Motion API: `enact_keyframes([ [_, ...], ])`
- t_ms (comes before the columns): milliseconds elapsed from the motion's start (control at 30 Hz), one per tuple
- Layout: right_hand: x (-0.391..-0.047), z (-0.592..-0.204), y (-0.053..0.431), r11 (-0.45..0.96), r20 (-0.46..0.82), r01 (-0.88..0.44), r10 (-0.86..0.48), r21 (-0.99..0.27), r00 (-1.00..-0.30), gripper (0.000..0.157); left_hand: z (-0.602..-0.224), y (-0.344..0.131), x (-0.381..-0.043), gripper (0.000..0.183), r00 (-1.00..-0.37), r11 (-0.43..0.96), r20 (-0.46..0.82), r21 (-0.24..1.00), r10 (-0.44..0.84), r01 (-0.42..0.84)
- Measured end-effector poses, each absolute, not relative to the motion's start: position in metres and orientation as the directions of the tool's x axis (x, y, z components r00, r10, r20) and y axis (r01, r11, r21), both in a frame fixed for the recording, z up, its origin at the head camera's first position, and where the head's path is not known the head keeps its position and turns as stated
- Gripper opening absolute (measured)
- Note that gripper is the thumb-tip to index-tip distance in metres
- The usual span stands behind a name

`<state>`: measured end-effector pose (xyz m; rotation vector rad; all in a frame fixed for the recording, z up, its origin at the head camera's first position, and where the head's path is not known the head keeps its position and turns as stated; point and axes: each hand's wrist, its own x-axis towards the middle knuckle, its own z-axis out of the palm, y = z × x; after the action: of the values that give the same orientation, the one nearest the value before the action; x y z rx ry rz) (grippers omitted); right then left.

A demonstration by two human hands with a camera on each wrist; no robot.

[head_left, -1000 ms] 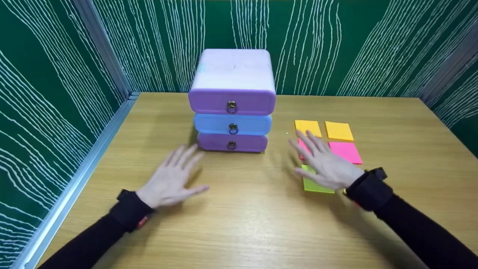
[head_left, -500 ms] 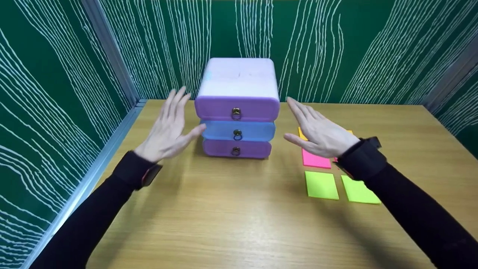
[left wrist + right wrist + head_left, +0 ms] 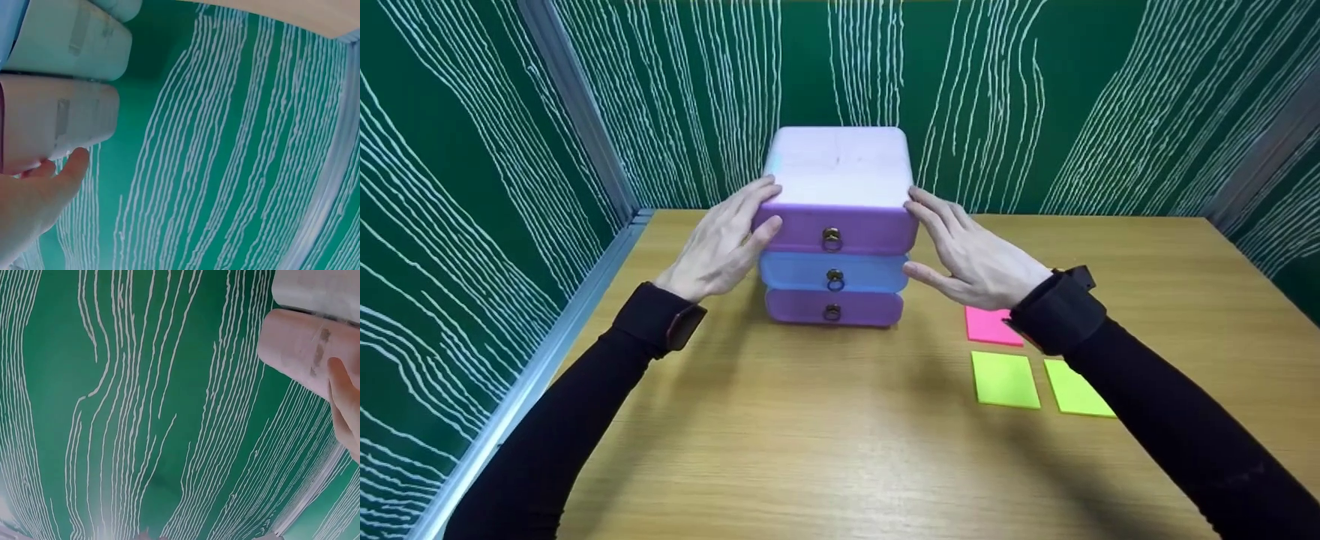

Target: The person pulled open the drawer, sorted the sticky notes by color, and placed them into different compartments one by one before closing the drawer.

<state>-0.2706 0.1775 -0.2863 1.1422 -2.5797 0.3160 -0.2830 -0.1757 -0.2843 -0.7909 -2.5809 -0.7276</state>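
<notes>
A small drawer unit (image 3: 840,165) stands on the table with three stacked drawers: a purple top drawer (image 3: 795,234), a blue middle one (image 3: 795,271) and a purple bottom one (image 3: 795,306), each with a ring pull. My left hand (image 3: 720,244) rests at the top drawer's left side, fingers nearly straight along its upper edge, thumb at the front. On the opposite side my right hand (image 3: 979,255) touches the upper right edge with extended fingers, its thumb lower, beside the blue drawer. Both wrist views show fingers against the top section's side wall (image 3: 62,118).
Right of the unit lie a pink sticky-note pad (image 3: 994,326) and two green pads (image 3: 1005,379), partly under my right forearm in this view. Green panels (image 3: 945,82) with white wavy lines enclose the wooden table (image 3: 825,435) at the back and sides.
Both hands have risen from low over the table and closed in on the drawer unit from either side, and now touch its top section. The drawers have stayed shut.
</notes>
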Motion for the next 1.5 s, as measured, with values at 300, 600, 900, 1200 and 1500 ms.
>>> enact_keyframes([
  [300,-0.265,-0.294,0.174,0.596,0.437,-0.795,-0.689,-0.114,-0.579,0.055,-0.275,-0.184,-0.28,0.096,-0.841,0.647,0.36,0.538,0.405,0.541],
  [600,-0.257,-0.296,0.173,0.513,0.545,-0.854,-0.741,0.083,-0.392,0.048,-0.265,-0.189,-0.279,0.087,-0.865,0.65,0.329,0.571,0.379,0.502],
  [900,-0.243,-0.292,0.171,0.49,0.543,-0.862,-0.762,0.13,-0.352,0.041,-0.267,-0.194,-0.283,0.066,-0.838,0.617,0.339,0.567,0.428,0.545],
  [1200,-0.235,-0.294,0.171,0.467,0.548,-0.873,-0.771,0.14,-0.325,0.04,-0.267,-0.195,-0.282,0.063,-0.839,0.598,0.33,0.592,0.432,0.54],
  [1500,-0.229,-0.293,0.168,0.351,0.576,-0.917,-0.796,0.189,-0.185,0.032,-0.27,-0.198,-0.283,0.061,-0.829,0.601,0.34,0.573,0.445,0.557],
])
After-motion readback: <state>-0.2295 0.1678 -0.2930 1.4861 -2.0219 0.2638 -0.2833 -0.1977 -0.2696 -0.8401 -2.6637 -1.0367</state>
